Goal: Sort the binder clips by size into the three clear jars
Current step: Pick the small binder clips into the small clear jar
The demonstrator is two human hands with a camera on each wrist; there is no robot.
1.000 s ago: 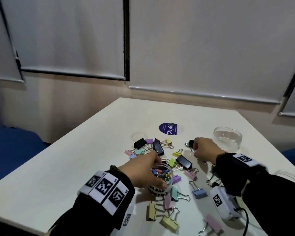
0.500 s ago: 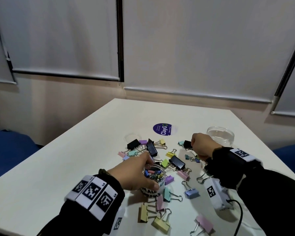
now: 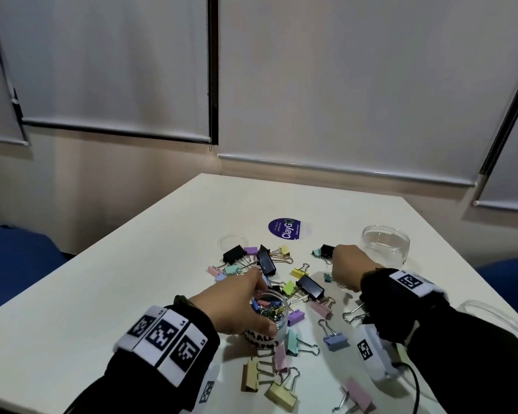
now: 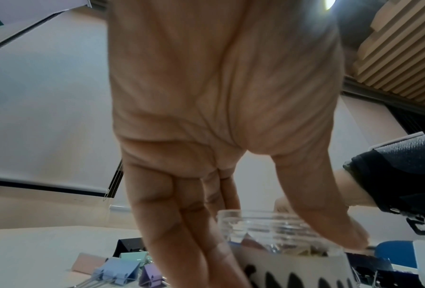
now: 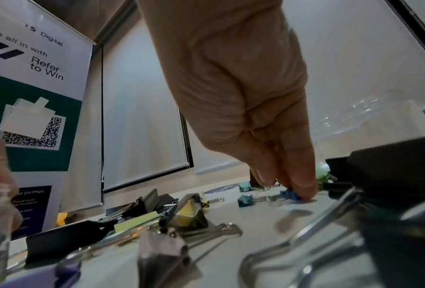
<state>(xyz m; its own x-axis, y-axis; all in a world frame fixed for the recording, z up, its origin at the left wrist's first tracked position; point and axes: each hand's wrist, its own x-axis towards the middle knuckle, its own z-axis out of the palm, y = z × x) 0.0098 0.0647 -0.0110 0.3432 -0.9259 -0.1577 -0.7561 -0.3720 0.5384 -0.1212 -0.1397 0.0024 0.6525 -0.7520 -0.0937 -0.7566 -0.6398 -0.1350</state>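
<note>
My left hand (image 3: 263, 306) grips a small clear jar (image 3: 277, 316) with a handwritten label, partly filled with small coloured clips; in the left wrist view the fingers (image 4: 201, 249) and thumb wrap the jar (image 4: 292, 261). Farther right, my right hand (image 3: 341, 264) reaches down to the table. In the right wrist view its thumb and fingertips (image 5: 284, 184) pinch a small blue clip (image 5: 289, 194) lying on the table. Several binder clips (image 3: 308, 286) in black and pastel colours lie scattered between and before my hands. A wide empty clear jar (image 3: 385, 243) stands beyond the right hand.
A purple round sticker (image 3: 284, 228) and a clear lid (image 3: 232, 242) lie behind the clips. Another clear rim (image 3: 491, 318) shows at the right table edge. A large black clip (image 5: 391, 175) sits close to the right wrist. The white table (image 3: 132, 279) is bare at left.
The head view has shifted a little. My left hand keeps its hold on the small jar. My right hand has stayed over the small clips beside the black clip, fingers down on the table.
</note>
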